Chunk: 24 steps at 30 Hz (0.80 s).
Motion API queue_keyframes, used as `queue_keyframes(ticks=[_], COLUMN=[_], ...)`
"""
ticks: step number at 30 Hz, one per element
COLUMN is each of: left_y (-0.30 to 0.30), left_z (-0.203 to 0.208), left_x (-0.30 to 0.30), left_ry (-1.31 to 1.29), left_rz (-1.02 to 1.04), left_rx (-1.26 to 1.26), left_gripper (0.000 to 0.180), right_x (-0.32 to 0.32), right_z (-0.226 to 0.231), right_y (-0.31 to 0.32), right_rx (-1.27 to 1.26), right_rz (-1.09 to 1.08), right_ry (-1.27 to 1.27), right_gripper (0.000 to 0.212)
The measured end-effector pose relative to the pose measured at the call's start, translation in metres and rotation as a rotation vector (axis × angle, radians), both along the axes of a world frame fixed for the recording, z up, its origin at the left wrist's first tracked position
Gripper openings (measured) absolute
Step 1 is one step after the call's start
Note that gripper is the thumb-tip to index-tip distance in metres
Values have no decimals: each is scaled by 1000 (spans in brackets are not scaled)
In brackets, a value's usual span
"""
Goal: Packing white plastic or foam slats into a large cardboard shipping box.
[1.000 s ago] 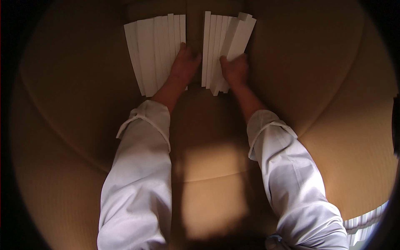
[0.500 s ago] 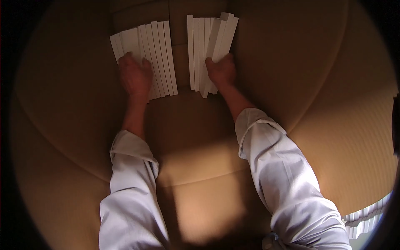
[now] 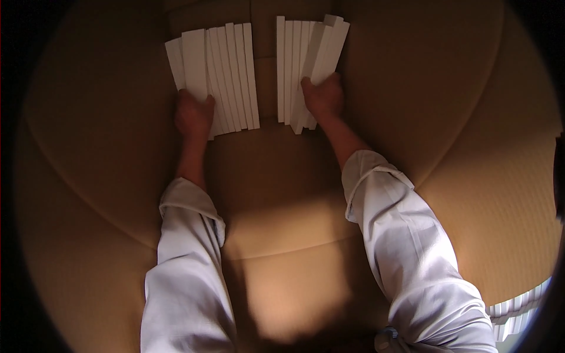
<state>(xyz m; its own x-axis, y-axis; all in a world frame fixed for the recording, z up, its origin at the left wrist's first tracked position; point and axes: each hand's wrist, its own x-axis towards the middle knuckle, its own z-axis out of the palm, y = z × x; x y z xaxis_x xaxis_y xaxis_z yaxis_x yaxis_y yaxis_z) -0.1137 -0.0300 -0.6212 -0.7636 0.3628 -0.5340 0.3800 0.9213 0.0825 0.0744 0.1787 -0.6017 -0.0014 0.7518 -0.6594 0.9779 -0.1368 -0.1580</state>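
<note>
Two rows of long, slim white pieces, like narrow boxes, lie side by side at the far end of a cardboard carton. My left hand is closed around the near end of a broader white piece in the left row. That piece overlaps its neighbours and shows its wide face. In the right row, my right hand grips a white piece that stands proud of the others and leans to the right. Thumb and fingers straddle it; its underside is hidden.
Brown cardboard walls curve up around both arms. Between the two rows runs a narrow strip of cardboard. More white pieces show beyond the carton's edge at the lower right.
My left hand has slid toward the near end of its white piece, which now sits higher over its neighbours. My right hand keeps its grip. The whole view has shifted slightly.
</note>
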Motion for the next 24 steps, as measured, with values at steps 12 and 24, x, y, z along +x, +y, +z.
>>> queue_keyframes(ticks=[12,24], left_y=[100,120], left_z=[25,-10], left_x=[85,124], left_ry=[-739,-824], left_rz=[86,54], left_rx=[490,469], left_gripper=[54,55], right_x=[-3,21], right_z=[9,-6], right_y=[6,3], right_rx=[-86,10], right_rz=[-42,-115], right_ry=[-48,127], right_gripper=[68,75])
